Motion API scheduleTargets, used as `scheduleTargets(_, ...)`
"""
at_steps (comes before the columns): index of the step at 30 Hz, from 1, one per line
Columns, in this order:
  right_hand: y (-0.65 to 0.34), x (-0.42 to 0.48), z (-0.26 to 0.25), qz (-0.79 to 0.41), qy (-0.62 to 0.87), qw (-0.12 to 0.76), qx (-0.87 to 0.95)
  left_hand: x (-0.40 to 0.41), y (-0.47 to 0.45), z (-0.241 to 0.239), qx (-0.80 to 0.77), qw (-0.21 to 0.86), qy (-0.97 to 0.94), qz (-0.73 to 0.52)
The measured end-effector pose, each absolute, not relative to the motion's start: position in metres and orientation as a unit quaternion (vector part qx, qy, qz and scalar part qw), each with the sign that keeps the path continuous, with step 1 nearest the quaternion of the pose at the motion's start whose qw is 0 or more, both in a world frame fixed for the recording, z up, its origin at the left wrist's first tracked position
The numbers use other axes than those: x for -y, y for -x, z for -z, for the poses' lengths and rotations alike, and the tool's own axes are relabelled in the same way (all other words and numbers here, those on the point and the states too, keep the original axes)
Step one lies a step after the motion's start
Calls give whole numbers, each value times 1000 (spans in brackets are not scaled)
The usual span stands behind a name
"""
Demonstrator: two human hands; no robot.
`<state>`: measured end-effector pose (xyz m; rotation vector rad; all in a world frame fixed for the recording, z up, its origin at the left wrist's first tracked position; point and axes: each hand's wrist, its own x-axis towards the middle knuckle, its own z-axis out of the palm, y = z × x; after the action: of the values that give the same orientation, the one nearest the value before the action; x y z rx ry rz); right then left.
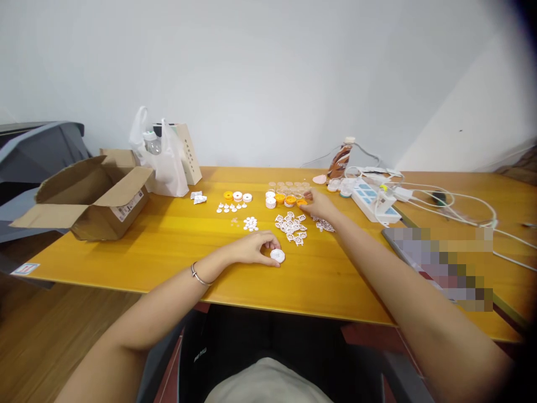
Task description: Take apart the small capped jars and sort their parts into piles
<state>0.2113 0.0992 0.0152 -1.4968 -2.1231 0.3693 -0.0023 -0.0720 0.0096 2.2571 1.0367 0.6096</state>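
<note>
My left hand (258, 249) curls its thumb and fingers around the edge of a white round disc-like piece (277, 256) on the table near me. Farther off, my right hand (316, 204) has its fingers pressed together among small round parts, beside an orange ring (301, 202) and a row of clear cups (289, 186). What its fingertips grip, if anything, is hidden. White rings (271, 203) and another orange ring (290, 199) stand to the left of those fingers. Between my hands lies a pile of white openwork pieces (291, 225), with more of them (324, 225) under my right wrist.
Small white discs (250, 224), white stemmed pieces (231, 207) and orange and white rings (237, 196) lie left of centre. An open cardboard box (104, 193) and plastic bag (168, 168) stand left. A bottle (340, 159), power strip (373, 201) and cables (453, 196) are right.
</note>
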Motion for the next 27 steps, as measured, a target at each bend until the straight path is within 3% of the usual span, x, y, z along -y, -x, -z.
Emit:
scheduleTargets(6, -210, -41, -24, -198, 413, 371, 808, 69, 2, -7, -385, 307, -839, -231)
scheduleTargets(10, -203, 15, -23, -281, 293, 269, 873, 68, 4, -6, -379, 308, -839, -239)
scheduleTargets(13, -200, 39, -18, -240, 254, 212, 913, 68, 5, -6, -374, 306, -844, -231)
scheduleTargets(27, -199, 36, -2, -211, 229, 208, 927, 74, 6, -19, -379, 371, -816, -229)
